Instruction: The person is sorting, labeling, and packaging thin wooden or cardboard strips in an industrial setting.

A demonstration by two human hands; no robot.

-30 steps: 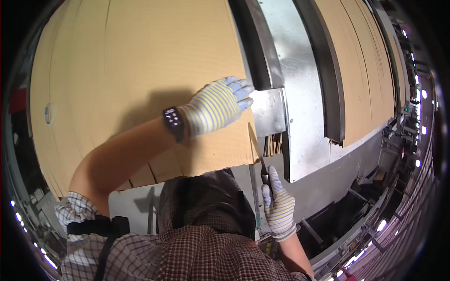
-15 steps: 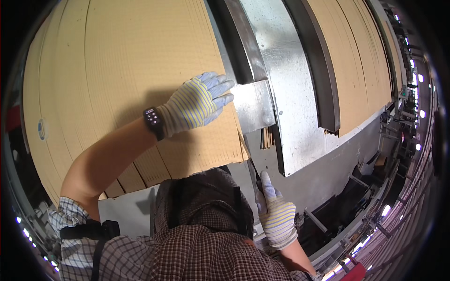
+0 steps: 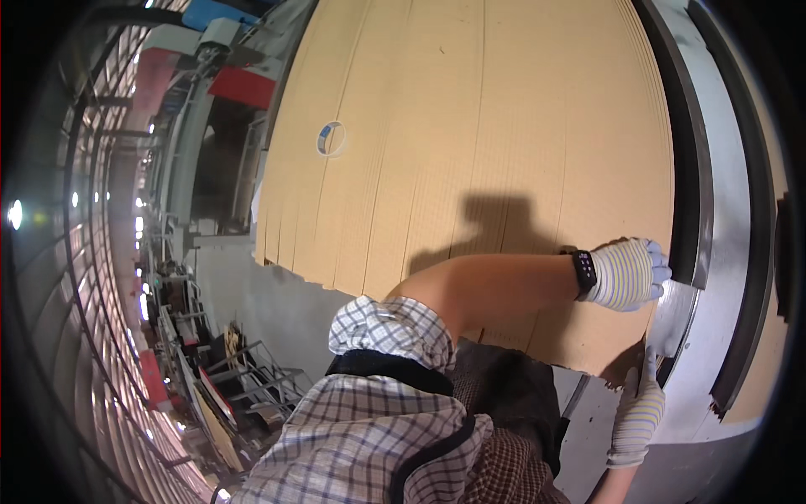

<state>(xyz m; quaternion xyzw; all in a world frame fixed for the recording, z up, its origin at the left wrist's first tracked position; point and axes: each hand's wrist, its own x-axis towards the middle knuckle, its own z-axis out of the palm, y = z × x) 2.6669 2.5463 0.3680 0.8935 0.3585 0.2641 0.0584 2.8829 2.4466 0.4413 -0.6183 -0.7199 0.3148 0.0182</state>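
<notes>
A large stack of tan corrugated cardboard sheets (image 3: 437, 101) lies in front of me. Over its right edge rests my left hand (image 3: 628, 273), in a striped knit glove. Its palm is down and its fingers reach over the edge beside a metal plate (image 3: 674, 315). My right hand (image 3: 640, 416), gloved the same way, is lower, at the sheets' near right corner. Its thumb and a finger point up, stretched and apart, along the corner; I see nothing held in it. A dark metal guide bar (image 3: 684, 143) runs along the right edge.
A ring-shaped tape roll (image 3: 332, 139) lies on the cardboard's left part. Further right runs a second dark bar (image 3: 747, 210), with more cardboard (image 3: 768, 361) beyond it. Metal racks (image 3: 260, 378) stand at lower left; a red panel (image 3: 242, 86) is at upper left.
The view has swung left, so the stack and both hands appear further right. My right hand has moved up to the cardboard's corner. My left hand stays on the right edge.
</notes>
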